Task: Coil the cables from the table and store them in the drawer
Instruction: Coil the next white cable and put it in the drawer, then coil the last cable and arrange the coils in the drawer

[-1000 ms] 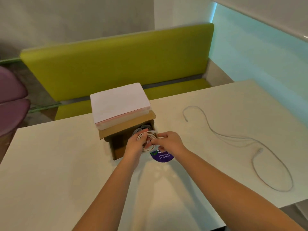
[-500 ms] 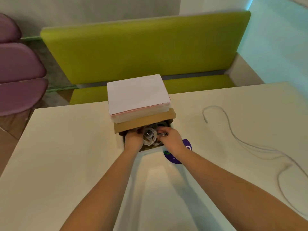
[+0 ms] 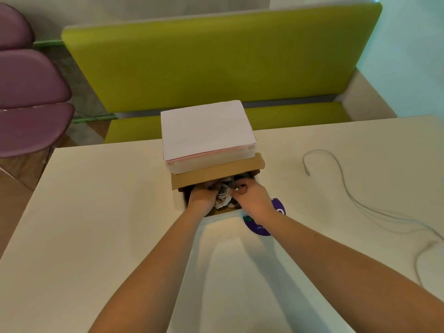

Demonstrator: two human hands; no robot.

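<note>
Both forearms reached forward over table, toward drawer.

Left hand sat inside drawer mouth, fingers curled on left side of coil; fingertips hidden under cardboard lid, so exact hold unclear. Right hand curled at right side of coil, thumb and forefinger pinching a strand near its top. Coil sat between both hands, inside drawer, white loops bunched loosely. Dark item just beyond right hand in drawer, too blurred to name.

Purple sticker lay on table just under right wrist.

Loose cable trailed well right of right hand, uncoiled, one end far from hands, rest running off frame edge. Not yet stored.

Handling, judged: both cables light, thin, limp, slightly springy; coil likely to spring open if released carelessly, so best held across several loops at once, not by one strand. Not fragile, though plug ends best not yanked. Loose cable best taken near one end, then wound round fingers. Smooth jacket probably a bit slippery; firm pinch needed.

Beyond hands: box stacked on cardboard lid over drawer, overhanging fingers. Farther still, green bench; purple seats far left.
</note>
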